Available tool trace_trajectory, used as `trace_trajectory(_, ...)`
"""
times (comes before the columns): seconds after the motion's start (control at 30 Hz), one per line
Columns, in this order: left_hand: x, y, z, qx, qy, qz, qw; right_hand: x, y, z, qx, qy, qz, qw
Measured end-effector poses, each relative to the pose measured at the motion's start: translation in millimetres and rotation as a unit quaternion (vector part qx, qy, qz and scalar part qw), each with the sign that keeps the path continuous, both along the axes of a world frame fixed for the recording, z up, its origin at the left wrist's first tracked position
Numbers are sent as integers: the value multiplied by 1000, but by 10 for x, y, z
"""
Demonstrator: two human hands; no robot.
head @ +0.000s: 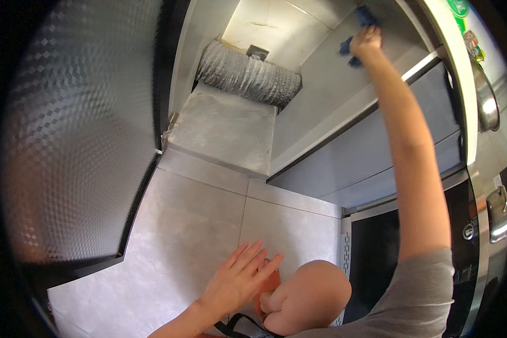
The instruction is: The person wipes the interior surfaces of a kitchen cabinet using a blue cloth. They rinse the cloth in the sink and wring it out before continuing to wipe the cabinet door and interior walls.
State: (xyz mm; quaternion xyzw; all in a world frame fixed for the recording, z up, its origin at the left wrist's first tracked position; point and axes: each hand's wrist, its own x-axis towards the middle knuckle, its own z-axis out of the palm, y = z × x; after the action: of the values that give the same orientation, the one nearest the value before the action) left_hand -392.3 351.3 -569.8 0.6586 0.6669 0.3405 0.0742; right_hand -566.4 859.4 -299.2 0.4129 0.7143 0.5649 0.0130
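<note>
My right hand (366, 41) is shut on a dark blue cloth (365, 16), pressed to the grey side wall inside an open cabinet, at the top of the view. Parts of the cloth stick out on both sides of the hand. My left hand (241, 272) is held low over my knees, palm down with its fingers apart and nothing in it. Within the cabinet, a ribbed flexible duct (251, 74) lies across the back, behind a grey box-like ledge (224, 126).
An open cabinet door (88, 139) with a patterned surface fills the left. Grey drawer fronts (346, 169) and a black oven front (374, 257) stand at right. A steel bowl (488, 99) is at the far right. Grey tiles (194, 219) cover the floor.
</note>
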Motion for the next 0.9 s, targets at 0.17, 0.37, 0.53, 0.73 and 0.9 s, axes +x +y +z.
trace_trajectory(0.17, 1, -122, -156, -55, -13, 18, 998, -101, -385, -1817, -134, -148, -80, 977)
trace_trajectory(0.37, 68, -174, -72, -48, 9, 16, 999, 745, -957, -3668, -319, -317, 63, 891)
trace_trajectory(0.53, 114, -190, -16, -2, 32, 11, 999, 538, -989, -2180, -302, -320, 31, 897)
trace_trajectory(0.73, 97, -126, 42, 15, 23, 5, 1000, 194, -54, 423, -10, -39, 29, 999)
trace_trajectory(0.9, 17, -145, 26, -10, 26, 19, 999, 73, -87, -530, -70, -90, -35, 993)
